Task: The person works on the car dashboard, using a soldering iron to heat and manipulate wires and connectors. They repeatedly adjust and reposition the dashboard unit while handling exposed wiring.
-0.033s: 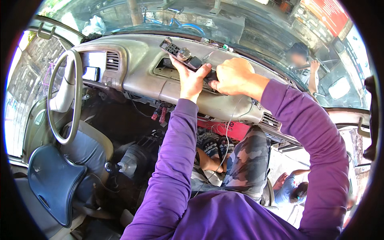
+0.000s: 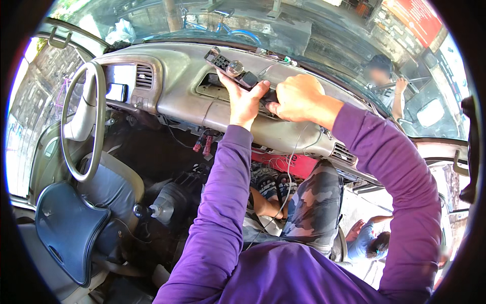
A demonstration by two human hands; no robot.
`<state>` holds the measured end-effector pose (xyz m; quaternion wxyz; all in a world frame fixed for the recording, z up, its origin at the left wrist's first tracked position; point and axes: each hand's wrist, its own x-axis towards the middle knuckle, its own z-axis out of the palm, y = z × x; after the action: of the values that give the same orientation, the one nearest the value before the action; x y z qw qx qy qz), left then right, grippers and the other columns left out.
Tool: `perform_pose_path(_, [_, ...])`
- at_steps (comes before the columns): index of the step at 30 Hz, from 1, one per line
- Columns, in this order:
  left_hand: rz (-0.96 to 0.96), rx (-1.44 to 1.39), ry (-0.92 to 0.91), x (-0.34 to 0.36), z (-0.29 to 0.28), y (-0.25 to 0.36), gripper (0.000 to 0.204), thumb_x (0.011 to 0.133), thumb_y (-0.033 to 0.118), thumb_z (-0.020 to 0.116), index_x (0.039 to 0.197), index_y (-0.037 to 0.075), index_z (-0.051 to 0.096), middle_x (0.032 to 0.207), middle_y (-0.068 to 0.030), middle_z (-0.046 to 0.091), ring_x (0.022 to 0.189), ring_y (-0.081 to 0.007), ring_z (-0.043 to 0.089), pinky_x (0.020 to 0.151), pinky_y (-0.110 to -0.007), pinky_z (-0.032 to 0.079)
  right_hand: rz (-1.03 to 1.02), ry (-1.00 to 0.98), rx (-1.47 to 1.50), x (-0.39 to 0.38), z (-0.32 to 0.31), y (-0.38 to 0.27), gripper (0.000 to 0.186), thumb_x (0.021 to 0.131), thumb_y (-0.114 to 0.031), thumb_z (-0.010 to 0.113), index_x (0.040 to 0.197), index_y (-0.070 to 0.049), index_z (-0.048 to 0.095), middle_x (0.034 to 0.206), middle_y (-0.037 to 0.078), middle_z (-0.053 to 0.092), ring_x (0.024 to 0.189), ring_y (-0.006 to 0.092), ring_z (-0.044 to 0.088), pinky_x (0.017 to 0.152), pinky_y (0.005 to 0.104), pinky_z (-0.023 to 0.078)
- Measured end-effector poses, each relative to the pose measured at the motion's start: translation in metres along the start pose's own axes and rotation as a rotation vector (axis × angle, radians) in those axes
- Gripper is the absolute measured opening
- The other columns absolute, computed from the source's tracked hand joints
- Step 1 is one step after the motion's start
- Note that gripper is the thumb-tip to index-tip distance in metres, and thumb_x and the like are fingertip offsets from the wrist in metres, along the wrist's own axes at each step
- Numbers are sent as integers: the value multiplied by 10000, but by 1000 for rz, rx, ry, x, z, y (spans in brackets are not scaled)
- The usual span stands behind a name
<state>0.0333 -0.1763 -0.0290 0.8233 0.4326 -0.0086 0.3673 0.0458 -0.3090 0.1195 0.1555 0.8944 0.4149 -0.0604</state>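
Note:
I am inside a car, reaching up to the grey dashboard (image 2: 187, 96). Both hands hold a black control panel (image 2: 229, 65) with a round knob, lifted out above a rectangular opening (image 2: 212, 86) in the dashboard's middle. My left hand (image 2: 244, 101) grips the panel from below. My right hand (image 2: 299, 96) is closed over its right end, with a thin wire hanging down under it. Both arms wear purple sleeves.
The steering wheel (image 2: 81, 121) stands at the left, above a blue seat part (image 2: 66, 228). A gear lever (image 2: 152, 207) and red connectors (image 2: 202, 144) sit under the dashboard. A camouflage-clad knee (image 2: 316, 202) is below. One person (image 2: 387, 81) stands beyond the windscreen, another (image 2: 369, 238) crouches lower right.

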Motion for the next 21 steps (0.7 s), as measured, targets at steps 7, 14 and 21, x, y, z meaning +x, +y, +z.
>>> perform_pose_path(7, [3, 52, 28, 9, -9, -1, 1363, 739, 16, 862, 1701, 69, -102, 1488, -151, 414, 1269, -252, 507, 1092, -402, 479, 74, 197, 62, 1, 24, -6, 496, 944, -503, 652, 860, -42, 814, 861, 187, 790, 830, 391, 782, 723, 510, 620])
perform_pose_path(14, [35, -53, -5, 1, 12, 5, 1426, 712, 5, 866, 1692, 45, -169, 1608, -205, 302, 1427, -287, 396, 1200, -412, 398, 69, 103, -52, 0, 5, 1, 541, 964, -526, 659, 830, -18, 788, 812, 216, 764, 775, 407, 758, 702, 526, 593])
perform_pose_path(21, [26, -85, 73, 16, -11, -13, 1382, 795, -103, 816, 1696, 126, -207, 1581, -191, 342, 1203, -256, 607, 1021, -392, 570, 101, 520, 55, -52, -7, 23, 601, 976, -596, 671, 791, -25, 709, 753, 216, 714, 758, 433, 726, 693, 538, 564])
